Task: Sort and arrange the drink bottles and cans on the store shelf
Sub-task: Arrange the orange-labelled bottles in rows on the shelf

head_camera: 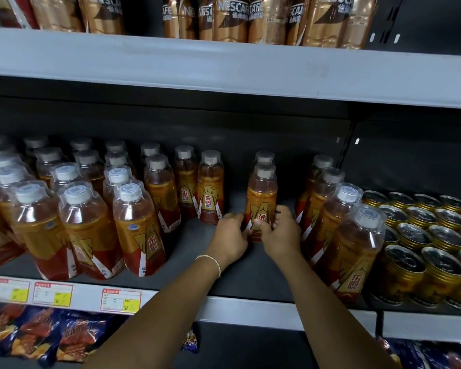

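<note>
Amber bottle (261, 198), orange-red label, grey cap under a clear overcap: upright on the dark shelf deck (224, 275), about mid-width, set well back from the front edge. Both hands are on its lower half. Left hand (230, 239) wraps the left side of the base, fingers curled round it. Right hand (280, 233) grips the right side, thumb across the front label, fingers round the far side. Thin bracelet (213, 259) on the left wrist.

Second bottle (264, 157), same kind, stands directly behind the held one; touching or not, can't tell. Bare deck on either side of that pair.

Left: bottle block (88, 222), same product, several files deep, from the back panel to the front edge and out past the left of the frame. The file nearest the hands is just two bottles near the back; left fingertips sit just beside the base of the closer one.

Right: bottle row (328, 222), single file, four visible, upright, back panel to front edge. Right wrist is close to it; contact unclear.

Gold cans (423, 249), pull-tab tops, packed several deep at the deck's right end, just beside the bottle row.

Upper shelf (224, 67): brown-gold Nescafé bottles (232, 20) along its front edge.

Price tags (121, 300), red border with yellow patch, on the deck's front lip at left. Snack bags (51, 339) on the level below, left side.
</note>
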The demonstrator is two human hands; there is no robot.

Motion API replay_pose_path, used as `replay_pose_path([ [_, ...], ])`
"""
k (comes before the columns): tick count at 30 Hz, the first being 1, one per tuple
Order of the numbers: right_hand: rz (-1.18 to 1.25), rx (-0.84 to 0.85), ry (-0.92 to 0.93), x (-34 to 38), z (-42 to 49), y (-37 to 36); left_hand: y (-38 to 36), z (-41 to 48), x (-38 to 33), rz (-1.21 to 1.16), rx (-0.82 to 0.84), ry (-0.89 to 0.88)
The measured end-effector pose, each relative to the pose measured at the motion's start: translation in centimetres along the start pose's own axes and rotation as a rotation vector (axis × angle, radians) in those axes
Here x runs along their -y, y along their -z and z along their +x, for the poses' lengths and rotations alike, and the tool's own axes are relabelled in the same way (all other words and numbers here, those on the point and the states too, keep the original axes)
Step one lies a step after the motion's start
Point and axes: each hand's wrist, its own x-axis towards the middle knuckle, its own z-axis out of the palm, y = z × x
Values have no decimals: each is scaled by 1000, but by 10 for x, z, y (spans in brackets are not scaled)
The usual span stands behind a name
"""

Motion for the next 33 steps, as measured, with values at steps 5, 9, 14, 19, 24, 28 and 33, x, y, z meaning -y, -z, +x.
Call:
replay_pose_path([
  [5,-190,-241,222,14,-23,-7,20,-16,15,41,-83,72],
  [9,-113,-188,475,38,-34,-31,44,-30,31,27,-137,136],
  [14,-218,101,294,59,-24,-70,63,-48,42,-10,-137,196],
  [19,-199,162,85,80,1,-94,68,-60,50,-36,-101,176],
  [24,-185,131,66,79,13,-97,68,-63,53,-55,-110,158],
  [28,-189,110,145,71,1,-92,65,-61,57,-80,-110,172],
  [33,-186,121,237,59,-22,-75,61,-58,55,-110,-91,175],
])
